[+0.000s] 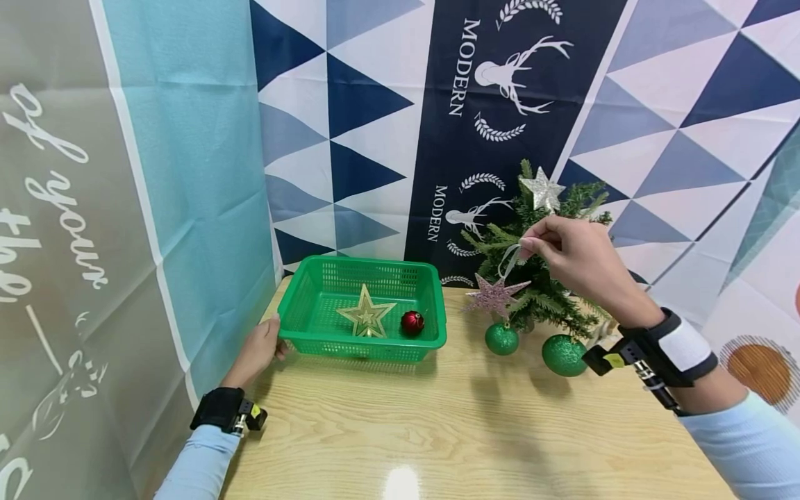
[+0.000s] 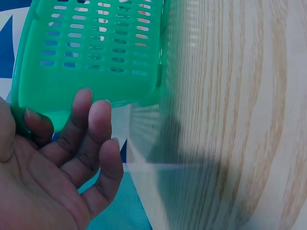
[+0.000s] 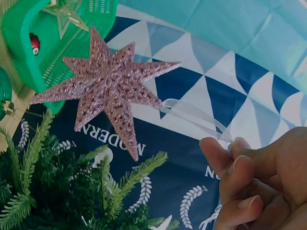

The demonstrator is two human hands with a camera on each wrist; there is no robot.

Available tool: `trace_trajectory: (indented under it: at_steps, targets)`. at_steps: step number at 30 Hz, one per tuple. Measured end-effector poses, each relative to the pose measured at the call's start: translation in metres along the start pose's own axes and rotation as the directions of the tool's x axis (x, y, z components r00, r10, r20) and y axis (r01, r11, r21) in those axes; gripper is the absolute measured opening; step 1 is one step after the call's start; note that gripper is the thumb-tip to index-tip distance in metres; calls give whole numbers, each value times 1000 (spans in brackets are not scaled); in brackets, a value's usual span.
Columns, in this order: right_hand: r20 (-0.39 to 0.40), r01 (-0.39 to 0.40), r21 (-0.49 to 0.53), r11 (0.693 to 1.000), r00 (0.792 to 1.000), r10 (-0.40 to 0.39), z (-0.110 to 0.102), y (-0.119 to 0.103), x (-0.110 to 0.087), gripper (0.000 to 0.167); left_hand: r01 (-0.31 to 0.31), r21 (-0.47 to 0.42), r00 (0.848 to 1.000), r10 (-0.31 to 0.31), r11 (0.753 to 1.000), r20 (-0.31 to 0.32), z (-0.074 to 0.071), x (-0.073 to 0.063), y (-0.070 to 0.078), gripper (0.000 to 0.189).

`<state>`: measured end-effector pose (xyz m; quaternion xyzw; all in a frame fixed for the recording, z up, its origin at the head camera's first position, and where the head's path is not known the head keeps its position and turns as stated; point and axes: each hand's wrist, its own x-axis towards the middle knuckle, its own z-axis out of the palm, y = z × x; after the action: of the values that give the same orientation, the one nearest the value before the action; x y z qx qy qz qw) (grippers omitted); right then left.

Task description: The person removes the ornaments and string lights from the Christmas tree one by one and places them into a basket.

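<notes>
My right hand [image 1: 578, 260] pinches the white ribbon loop [image 3: 194, 116] of a pink glitter star ornament [image 3: 103, 88] between thumb and fingertip. The star hangs from it, in front of the small Christmas tree's [image 1: 550, 292] left branches. At the far left of the table, my left hand [image 1: 257, 347] grips the end of a green plastic basket [image 1: 362, 349] at its rim, some fingers against the outer wall. Inside the basket are a gold star ornament [image 1: 367, 314] and a red ball ornament [image 1: 412, 322].
On the tree are a silver star [image 1: 542, 189] near the top and two green glitter balls, one left [image 1: 502, 339] and one right [image 1: 564, 355], low at the front. Patterned cloth [image 1: 369, 125] stands behind the wooden table [image 1: 387, 417], with a further cloth on the left [image 1: 187, 173].
</notes>
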<state>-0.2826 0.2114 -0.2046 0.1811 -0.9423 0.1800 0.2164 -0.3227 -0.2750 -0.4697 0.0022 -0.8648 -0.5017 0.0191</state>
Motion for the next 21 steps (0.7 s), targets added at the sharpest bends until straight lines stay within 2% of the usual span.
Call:
trace_trajectory:
  at_steps: [10,21]
  targets:
    - [28,40,-5,999,999,-39,13,-7,3,16,2,-3,1000,-2,1000,3,2,-1,-1,55]
    - [65,39,37,999,997,-41,28,-15,8,15,-9,5,1000,9,1000,-2,0,-1,-1,51]
